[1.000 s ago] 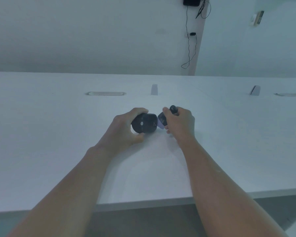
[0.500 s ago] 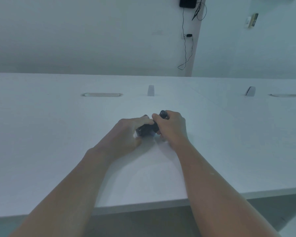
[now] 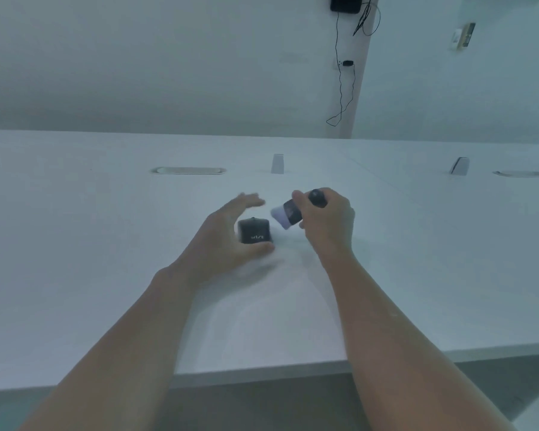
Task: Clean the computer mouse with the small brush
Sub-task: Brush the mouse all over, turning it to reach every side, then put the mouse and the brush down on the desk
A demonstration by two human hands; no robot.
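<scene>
Computer mouse [image 3: 255,231], black, flat on the white bench [image 3: 75,244], roughly centre, pale lettering on its near end. Left hand [image 3: 227,237] spread wide around it: thumb beside the near right corner, fingers splayed past the far side and blurred; contact with the mouse cannot be told. Right hand [image 3: 327,219] closed round the small brush [image 3: 290,213], dark handle in the fist, pale bristles angled down-left, just right of the mouse and apart from it
</scene>
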